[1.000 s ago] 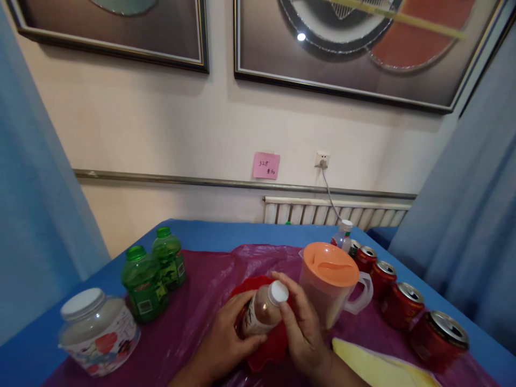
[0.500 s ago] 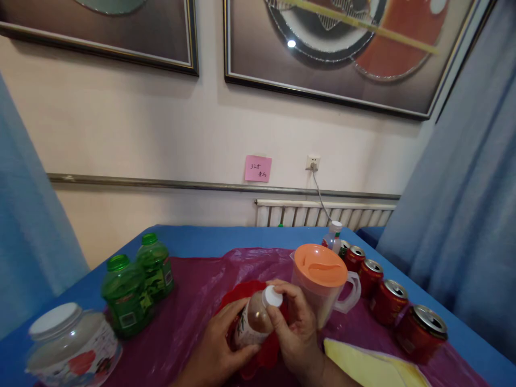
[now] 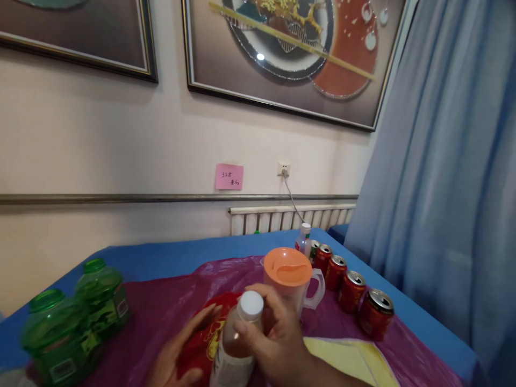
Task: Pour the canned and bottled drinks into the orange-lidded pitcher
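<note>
1. Bottle (image 3: 236, 357) of smooth, seemingly clear plastic is gripped around its upper part by the right hand (image 3: 276, 328), with the thumb laid across the shoulder below the white cap (image 3: 252, 305). It is held slightly tilted, above the table's near side; its base is cut off from view.
2. The left hand (image 3: 171, 352) is held open and curved beside it, apparently not in contact, next to the red dish (image 3: 195, 346).
3. Light to moderate weight is judged likely, though the fill level cannot be told. Thin walls would probably be dented by a hard squeeze and made slippery by moisture; breakage seems unlikely.
4. The steadiest hold would be given around the pale label (image 3: 231, 368), where the body is broad.
5. The dish is glossy and marked with yellow characters.
6. Farther off, a translucent pitcher (image 3: 278, 290) is topped by a smooth orange lid (image 3: 288, 267); a soft yellow cloth (image 3: 342, 355) is spread nearby.
7. Outermost, green bottles (image 3: 100, 301) and rigid-looking metal cans (image 3: 377, 314) are stood on creased, shiny purple film (image 3: 161, 306).
</note>
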